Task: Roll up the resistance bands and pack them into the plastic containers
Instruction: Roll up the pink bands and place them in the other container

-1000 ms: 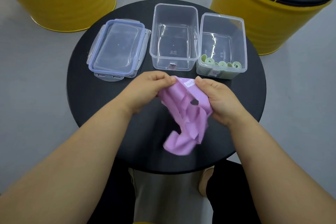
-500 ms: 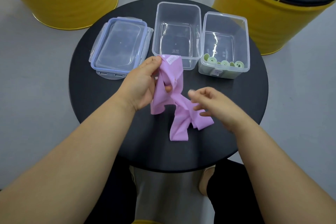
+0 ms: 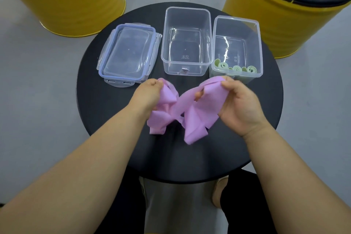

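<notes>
A crumpled purple resistance band [image 3: 182,114] hangs between my two hands above the round black table [image 3: 98,112]. My left hand [image 3: 147,95] grips its left end, and my right hand [image 3: 239,106] grips its right end, thumb and fingers curled round the material. Loose folds droop toward the table between them. Behind the hands stand two clear plastic containers: the middle container [image 3: 187,13] holds no bands, and the right container [image 3: 237,23] holds several rolled green bands [image 3: 236,68] along its near wall.
A clear lid with a blue rim [image 3: 129,53] lies flat at the table's back left. Two yellow drums stand on the floor behind the table, the left drum [image 3: 62,0] and the right drum [image 3: 281,21] with a black top. My dark-clad knees [image 3: 245,203] show below the table's front edge.
My right hand has taken hold of the purple band again and moved up and right. My left hand dropped slightly. The band is now spread wider between both hands.
</notes>
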